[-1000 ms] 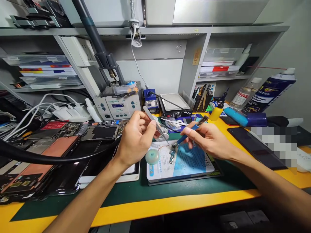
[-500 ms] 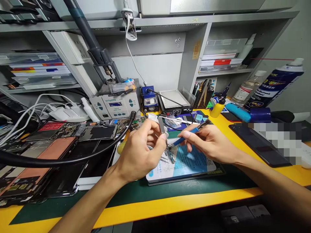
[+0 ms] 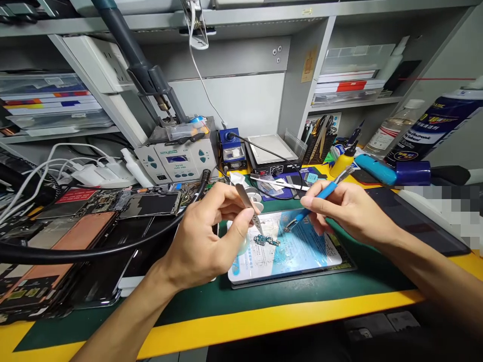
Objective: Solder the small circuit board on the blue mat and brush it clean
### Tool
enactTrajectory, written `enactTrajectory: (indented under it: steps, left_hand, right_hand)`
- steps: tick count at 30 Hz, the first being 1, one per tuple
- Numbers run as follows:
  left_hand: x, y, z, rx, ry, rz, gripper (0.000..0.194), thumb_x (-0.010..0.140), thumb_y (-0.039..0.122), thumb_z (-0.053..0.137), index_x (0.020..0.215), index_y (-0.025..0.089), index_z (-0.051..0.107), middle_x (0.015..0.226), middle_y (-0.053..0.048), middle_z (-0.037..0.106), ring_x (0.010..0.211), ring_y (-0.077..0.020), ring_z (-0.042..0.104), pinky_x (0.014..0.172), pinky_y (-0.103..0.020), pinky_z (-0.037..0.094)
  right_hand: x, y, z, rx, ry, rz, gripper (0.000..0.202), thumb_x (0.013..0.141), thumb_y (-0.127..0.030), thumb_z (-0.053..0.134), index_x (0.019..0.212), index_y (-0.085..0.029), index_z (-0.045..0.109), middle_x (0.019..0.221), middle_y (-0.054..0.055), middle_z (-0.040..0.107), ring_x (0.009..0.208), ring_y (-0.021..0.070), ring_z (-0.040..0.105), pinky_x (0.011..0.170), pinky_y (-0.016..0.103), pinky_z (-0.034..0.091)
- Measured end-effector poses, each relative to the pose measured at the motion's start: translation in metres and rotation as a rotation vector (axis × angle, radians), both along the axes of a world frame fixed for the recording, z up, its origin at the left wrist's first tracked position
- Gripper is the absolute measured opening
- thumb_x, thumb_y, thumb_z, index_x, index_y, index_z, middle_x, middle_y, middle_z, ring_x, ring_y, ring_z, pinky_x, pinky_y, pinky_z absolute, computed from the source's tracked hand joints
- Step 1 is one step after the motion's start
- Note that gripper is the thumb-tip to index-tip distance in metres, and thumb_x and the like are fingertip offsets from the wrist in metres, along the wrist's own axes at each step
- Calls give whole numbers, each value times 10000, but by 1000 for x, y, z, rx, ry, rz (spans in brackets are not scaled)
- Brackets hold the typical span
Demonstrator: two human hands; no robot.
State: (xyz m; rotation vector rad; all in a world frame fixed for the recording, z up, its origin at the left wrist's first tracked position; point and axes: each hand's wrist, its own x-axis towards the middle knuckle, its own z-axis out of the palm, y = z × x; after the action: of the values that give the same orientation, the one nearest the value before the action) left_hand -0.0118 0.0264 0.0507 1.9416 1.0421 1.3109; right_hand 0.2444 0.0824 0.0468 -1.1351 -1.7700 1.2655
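Observation:
My left hand [image 3: 211, 236] is closed around metal tweezers [image 3: 249, 203], their tips pointing down at a small green circuit board [image 3: 266, 240]. The tips appear to meet the board's upper edge; I cannot tell whether they grip it. This board lies on a white and blue printed pad [image 3: 249, 274]. On the right, my right hand [image 3: 339, 211] pinches a slim blue-handled tool [image 3: 311, 207] like a pen. Its thin metal tip hangs over or touches the pad, apart from the board. What kind of tool it is does not show clearly.
Phone parts [image 3: 90, 236] cover the left of the green mat, with a thick black hose [image 3: 132, 254] across them. Behind stand a hot air station [image 3: 181, 161] and a flat heating plate [image 3: 271, 151]. A yellow bottle [image 3: 342, 162] and a spray can [image 3: 426, 125] stand right.
My right hand has drawn the blue-handled tool away from the board, to the right. The circuit board, tilted at the tweezers before, now lies more crosswise on the pad. The view has shifted slightly.

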Motion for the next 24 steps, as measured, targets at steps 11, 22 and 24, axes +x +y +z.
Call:
enactTrajectory:
  steps: [11,22,24]
  left_hand:
    - [-5,0,0,17,133,-54,160,938,130,579,1063,227,558,974,-12,695,890,-167,711,819,-308,623]
    - [-1,3,-3,30,223,14,133,893,161,624,1017,192,658,937,-26,717,827,-150,706,788,-250,612]
    - [1,4,-3,27,209,52,124,890,172,629,1003,184,679,917,-34,725,802,-156,707,755,-253,616]
  right_hand:
    - [-8,-9,0,-21,-59,-53,482,831,-569,692,566,-188,562,495,11,610,423,122,548,430,244,399]
    - [-8,-10,0,-15,-124,-63,535,793,-596,714,487,-180,573,529,35,607,457,146,591,465,262,423]
    - [-8,-10,-1,-19,-124,-70,542,795,-607,707,492,-177,576,523,36,605,456,147,592,465,264,421]
